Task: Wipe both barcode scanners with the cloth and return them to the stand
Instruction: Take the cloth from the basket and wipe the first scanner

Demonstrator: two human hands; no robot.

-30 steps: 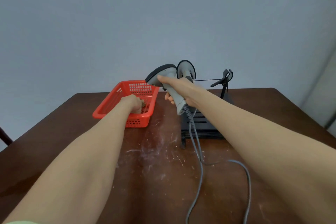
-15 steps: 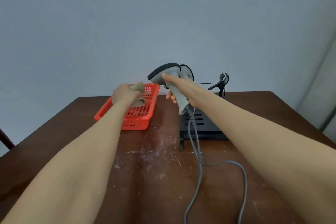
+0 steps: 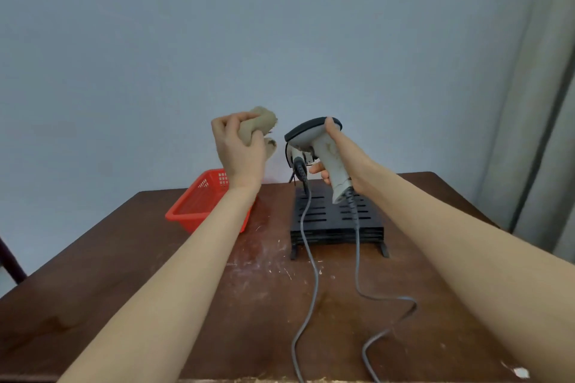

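The brown table (image 3: 124, 289) carries it all. The black slotted stand (image 3: 336, 221) sits by its far edge, right of centre, and the red basket (image 3: 193, 208) lies left of it along that same edge. A second ago my left hand (image 3: 239, 149) was down in that basket; now it is up in the air above it, level with the scanner head, so the fetching is done and I judge the wiping can begin, though no scanner has been cleaned yet. My right hand (image 3: 342, 162) is wrapped round the handle of the grey barcode scanner (image 3: 314, 134), thumb lying up along the top of its head. I hold it clear above the stand's far end, nose pointing left, and its cable (image 3: 357, 258) trails down over the stand and loops across the table toward the near edge. The second scanner (image 3: 295, 153) is mostly hidden behind the first, at the stand's far end; I cannot tell how it rests there, only that its own cable (image 3: 314, 274) runs down toward me. The tan cloth (image 3: 261, 121) is bunched in my left hand, fingers curled tight round it, a wad sticking out on the right. That wad sits just left of the scanner's nose, near but not touching.
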